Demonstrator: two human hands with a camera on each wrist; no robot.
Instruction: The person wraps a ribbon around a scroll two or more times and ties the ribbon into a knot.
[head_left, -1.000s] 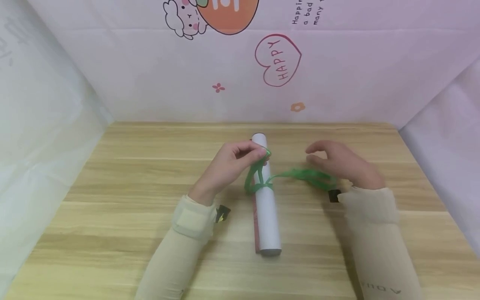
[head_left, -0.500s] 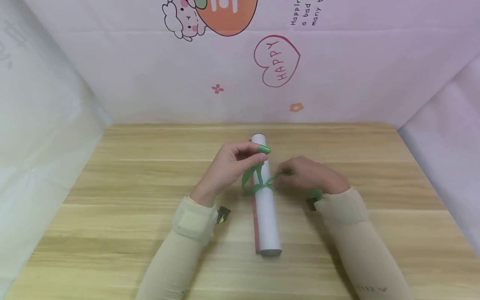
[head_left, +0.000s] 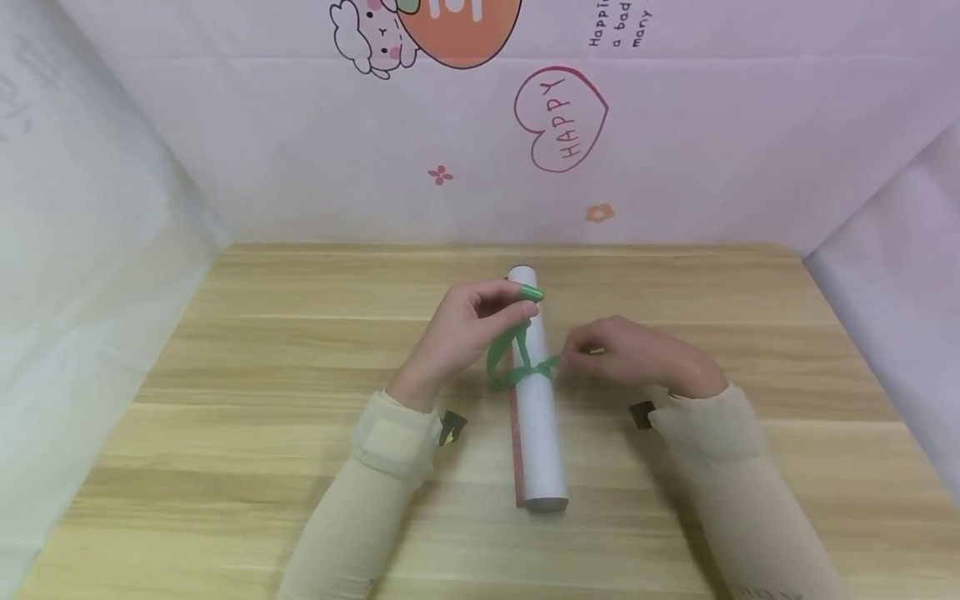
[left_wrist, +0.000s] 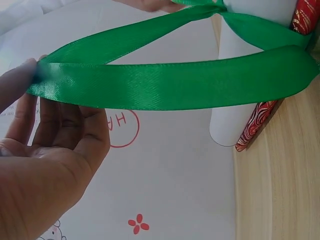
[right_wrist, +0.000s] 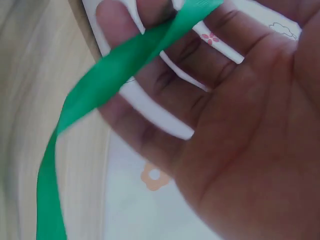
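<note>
Both hands (head_left: 461,333) (head_left: 637,357) in a pinch, forearms (head_left: 348,517) (head_left: 761,504) angled inward

A white roll (head_left: 540,433) lies on its side, its far end just short of twelve o'clock and its near end towards six. A red, swirl-patterned strip (head_left: 517,450) runs along its nine o'clock side. A satiny green ribbon (left_wrist: 165,82) circles both near mid-length; from where it gathers, a loop rises towards twelve, pinched by the left hand (head_left: 465,333), while another length reaches between two and three, held by the right hand (head_left: 630,354).
</note>
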